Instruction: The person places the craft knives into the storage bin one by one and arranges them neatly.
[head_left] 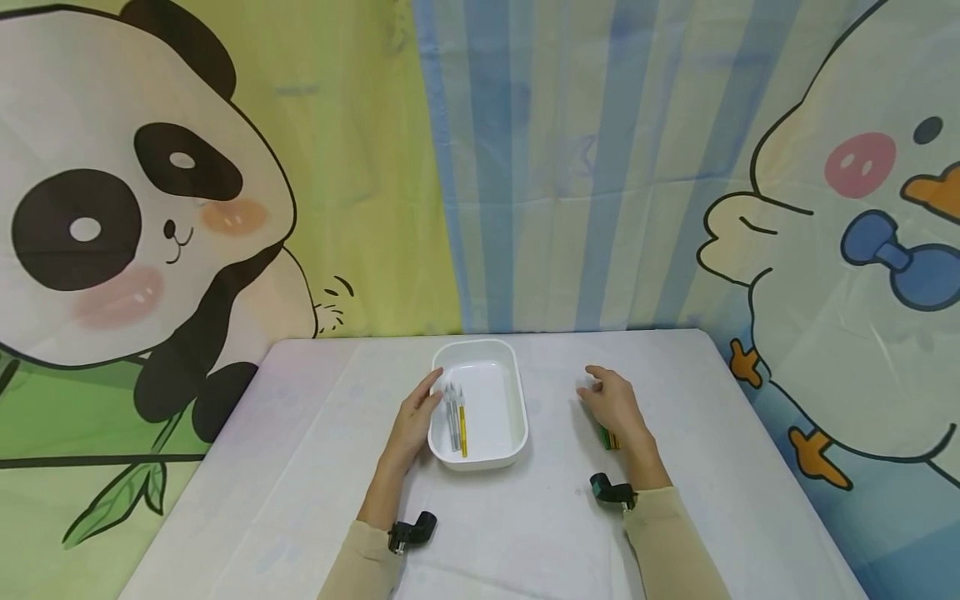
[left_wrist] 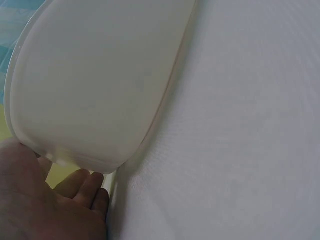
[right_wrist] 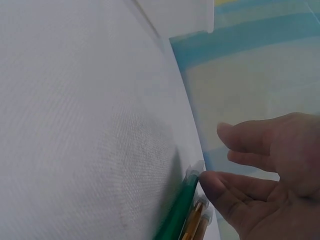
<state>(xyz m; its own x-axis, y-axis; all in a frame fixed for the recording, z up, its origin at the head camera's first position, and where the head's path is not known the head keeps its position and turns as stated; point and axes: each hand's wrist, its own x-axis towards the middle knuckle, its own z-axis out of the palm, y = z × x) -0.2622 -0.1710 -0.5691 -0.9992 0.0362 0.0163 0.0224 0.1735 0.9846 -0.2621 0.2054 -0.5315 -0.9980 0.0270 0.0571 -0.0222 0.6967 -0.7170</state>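
In the head view, my left hand (head_left: pixel 410 419) holds the left rim of a white plastic tray (head_left: pixel 517 417); the left wrist view shows the tray's wall (left_wrist: pixel 95 85) with that hand (left_wrist: pixel 55 205) at its end. Several slim pens, grey ones (head_left: pixel 452 421) and a yellow one (head_left: pixel 462 429), lie side by side along the tray's left side, clear-tipped. My right hand (head_left: pixel 617 404) hovers over more pens on the table, partly hidden beneath it. Close up, a green pen (right_wrist: pixel 180 210) and orange-brown pens (right_wrist: pixel 194 220) have clear caps; the right thumb (right_wrist: pixel 220 192) is beside the caps, fingers spread apart.
A white cloth covers the table (head_left: pixel 300 517), whose far edge meets hanging cartoon-printed curtains (head_left: pixel 540 167). Each wrist bears a small black camera, one on the left (head_left: pixel 411 532) and one on the right (head_left: pixel 613 492).
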